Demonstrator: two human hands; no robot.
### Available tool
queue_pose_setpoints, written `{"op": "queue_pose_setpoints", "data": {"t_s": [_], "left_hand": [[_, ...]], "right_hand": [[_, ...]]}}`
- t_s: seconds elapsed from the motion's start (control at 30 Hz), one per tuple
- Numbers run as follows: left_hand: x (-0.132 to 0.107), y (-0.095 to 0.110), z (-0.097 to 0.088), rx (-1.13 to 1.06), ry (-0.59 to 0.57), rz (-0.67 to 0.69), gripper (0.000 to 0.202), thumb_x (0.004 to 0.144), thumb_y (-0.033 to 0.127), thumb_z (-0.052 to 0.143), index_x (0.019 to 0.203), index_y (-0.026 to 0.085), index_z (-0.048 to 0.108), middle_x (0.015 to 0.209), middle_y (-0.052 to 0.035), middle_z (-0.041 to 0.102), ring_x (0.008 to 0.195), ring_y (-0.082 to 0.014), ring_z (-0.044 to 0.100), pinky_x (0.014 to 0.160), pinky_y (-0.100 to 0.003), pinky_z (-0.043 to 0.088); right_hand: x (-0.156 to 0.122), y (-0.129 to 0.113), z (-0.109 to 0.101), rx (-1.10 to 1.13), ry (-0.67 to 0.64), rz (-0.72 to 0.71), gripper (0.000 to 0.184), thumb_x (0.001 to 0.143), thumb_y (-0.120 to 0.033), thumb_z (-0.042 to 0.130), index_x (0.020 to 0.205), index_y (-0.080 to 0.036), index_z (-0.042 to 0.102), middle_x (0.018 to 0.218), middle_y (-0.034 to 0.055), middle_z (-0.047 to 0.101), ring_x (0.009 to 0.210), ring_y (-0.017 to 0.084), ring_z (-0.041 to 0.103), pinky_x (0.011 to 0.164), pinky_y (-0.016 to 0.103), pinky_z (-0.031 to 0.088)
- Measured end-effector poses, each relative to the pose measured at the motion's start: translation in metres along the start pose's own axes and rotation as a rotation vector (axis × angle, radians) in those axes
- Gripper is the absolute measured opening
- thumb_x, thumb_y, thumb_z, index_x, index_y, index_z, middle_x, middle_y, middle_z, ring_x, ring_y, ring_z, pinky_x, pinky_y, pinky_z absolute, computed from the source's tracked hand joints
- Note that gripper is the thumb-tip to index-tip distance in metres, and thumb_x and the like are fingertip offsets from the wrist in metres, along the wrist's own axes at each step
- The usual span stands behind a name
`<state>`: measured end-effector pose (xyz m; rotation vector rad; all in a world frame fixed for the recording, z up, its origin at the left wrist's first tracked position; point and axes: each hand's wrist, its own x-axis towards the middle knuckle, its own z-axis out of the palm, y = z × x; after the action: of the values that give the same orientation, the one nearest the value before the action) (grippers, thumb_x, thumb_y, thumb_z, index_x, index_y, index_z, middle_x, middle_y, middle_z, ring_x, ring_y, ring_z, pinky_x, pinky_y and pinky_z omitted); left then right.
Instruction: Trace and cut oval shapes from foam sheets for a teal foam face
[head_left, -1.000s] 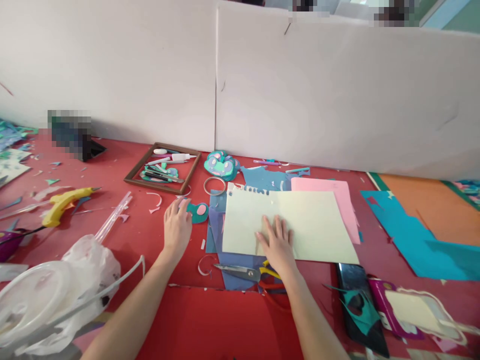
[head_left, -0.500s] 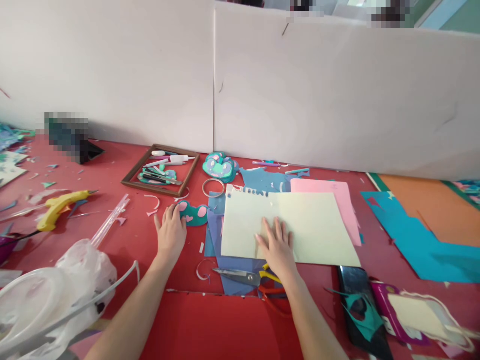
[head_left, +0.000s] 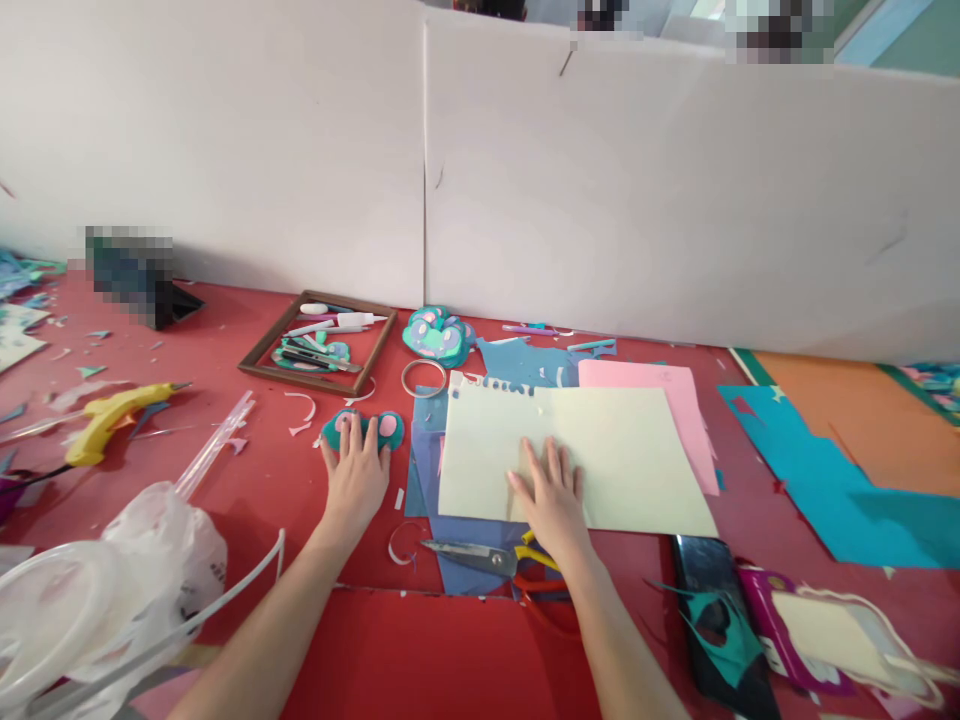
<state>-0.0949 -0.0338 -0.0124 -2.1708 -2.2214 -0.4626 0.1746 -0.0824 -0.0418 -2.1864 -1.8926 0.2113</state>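
My left hand (head_left: 356,475) lies over a teal foam cutout (head_left: 391,427) with pink ovals, its fingers spread and covering the cutout's middle. Flat on a large cream sheet (head_left: 622,450) rests my right hand (head_left: 551,495), fingers apart. That sheet has a row of small cut notches along its back left edge. Blue sheets (head_left: 476,572) and a pink sheet (head_left: 686,400) stick out from beneath it. Scissors (head_left: 480,556) with yellow and red handles lie below the sheet, partly hidden behind my right wrist. A tape-like ring (head_left: 424,379) sits behind the cutout.
A wooden frame (head_left: 251,360) encloses pens and a cutter. Beside it are stacked teal cutouts (head_left: 437,336). A yellow glue gun (head_left: 112,420) and a white plastic bag (head_left: 161,540) are on the left. At right lie a phone (head_left: 701,560), a purple case (head_left: 772,610) and blue and orange sheets (head_left: 810,480).
The teal cutout has shifted left and slightly nearer. My left hand has moved from its left end to on top of it. My right hand has stayed on the cream sheet.
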Motion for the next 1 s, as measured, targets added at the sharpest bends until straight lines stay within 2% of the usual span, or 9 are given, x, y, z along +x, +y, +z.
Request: {"op": "queue_pose_setpoints", "data": {"t_s": [0.1, 0.23, 0.37, 0.47, 0.63, 0.7, 0.87, 1.0], "left_hand": [[0.004, -0.001, 0.003, -0.158, 0.019, 0.13, 0.048, 0.092, 0.021, 0.033, 0.138, 0.015, 0.046, 0.146, -0.0175, 0.046, 0.138, -0.0296, 0.039, 0.114, -0.058, 0.025], [0.007, 0.003, 0.005, -0.32, -0.058, 0.33, 0.051, 0.092, 0.024, 0.039, 0.142, 0.02, 0.04, 0.143, -0.0116, 0.051, 0.135, -0.0242, 0.044, 0.112, -0.048, 0.036], [0.005, 0.007, 0.007, -0.329, -0.16, 0.496, 0.043, 0.094, 0.023, 0.035, 0.133, 0.023, 0.054, 0.133, -0.0068, 0.061, 0.128, -0.0211, 0.052, 0.113, -0.045, 0.035], [0.005, 0.008, 0.006, -0.29, -0.234, 0.545, 0.041, 0.095, 0.025, 0.033, 0.125, 0.023, 0.061, 0.129, -0.0053, 0.064, 0.125, -0.021, 0.055, 0.114, -0.045, 0.033], [0.003, 0.015, -0.004, -0.252, -0.203, 0.549, 0.038, 0.093, 0.035, 0.042, 0.118, 0.019, 0.067, 0.124, -0.0077, 0.067, 0.126, -0.027, 0.054, 0.115, -0.051, 0.029], [0.001, 0.021, -0.007, -0.249, -0.174, 0.52, 0.037, 0.092, 0.035, 0.043, 0.114, 0.02, 0.069, 0.12, -0.0083, 0.069, 0.124, -0.0276, 0.054, 0.113, -0.051, 0.032], [0.004, 0.044, -0.009, -0.295, -0.15, 0.342, 0.038, 0.092, 0.026, 0.037, 0.104, 0.017, 0.071, 0.107, -0.0104, 0.072, 0.104, -0.0243, 0.062, 0.096, -0.04, 0.048], [0.017, 0.061, -0.007, -0.376, -0.143, 0.144, 0.033, 0.088, 0.027, 0.04, 0.074, 0.019, 0.069, 0.086, -0.0089, 0.07, 0.086, -0.0224, 0.063, 0.082, -0.034, 0.05]], "right_hand": [[0.0, 0.001, 0.001, 0.005, 0.0, -0.001, 0.057, 0.095, -0.048, 0.036, 0.145, -0.021, 0.04, 0.156, 0.0159, 0.028, 0.145, 0.035, 0.02, 0.112, 0.059, 0.02], [0.0, 0.001, 0.0, 0.01, -0.015, -0.002, 0.058, 0.095, -0.049, 0.035, 0.146, -0.021, 0.038, 0.157, 0.0168, 0.025, 0.145, 0.036, 0.02, 0.112, 0.059, 0.019], [-0.001, 0.001, -0.001, 0.009, -0.005, -0.002, 0.058, 0.095, -0.049, 0.035, 0.146, -0.022, 0.038, 0.156, 0.0166, 0.027, 0.145, 0.036, 0.02, 0.112, 0.058, 0.02], [-0.001, 0.0, -0.001, 0.007, 0.0, -0.004, 0.057, 0.096, -0.049, 0.033, 0.146, -0.023, 0.038, 0.156, 0.0158, 0.028, 0.144, 0.035, 0.021, 0.111, 0.058, 0.021], [0.0, -0.002, -0.004, -0.012, -0.028, 0.014, 0.057, 0.096, -0.046, 0.036, 0.147, -0.021, 0.036, 0.157, 0.0163, 0.026, 0.145, 0.035, 0.019, 0.112, 0.057, 0.02], [0.0, -0.003, -0.005, -0.008, -0.038, 0.018, 0.057, 0.096, -0.045, 0.036, 0.147, -0.02, 0.036, 0.157, 0.0166, 0.026, 0.145, 0.035, 0.019, 0.113, 0.057, 0.019], [0.001, -0.002, -0.005, 0.014, -0.056, 0.023, 0.059, 0.095, -0.049, 0.034, 0.147, -0.021, 0.037, 0.157, 0.0165, 0.025, 0.145, 0.035, 0.019, 0.113, 0.058, 0.017], [0.002, -0.001, -0.004, 0.032, -0.064, 0.017, 0.06, 0.095, -0.051, 0.032, 0.148, -0.023, 0.034, 0.159, 0.015, 0.022, 0.146, 0.034, 0.017, 0.113, 0.06, 0.016]]}}
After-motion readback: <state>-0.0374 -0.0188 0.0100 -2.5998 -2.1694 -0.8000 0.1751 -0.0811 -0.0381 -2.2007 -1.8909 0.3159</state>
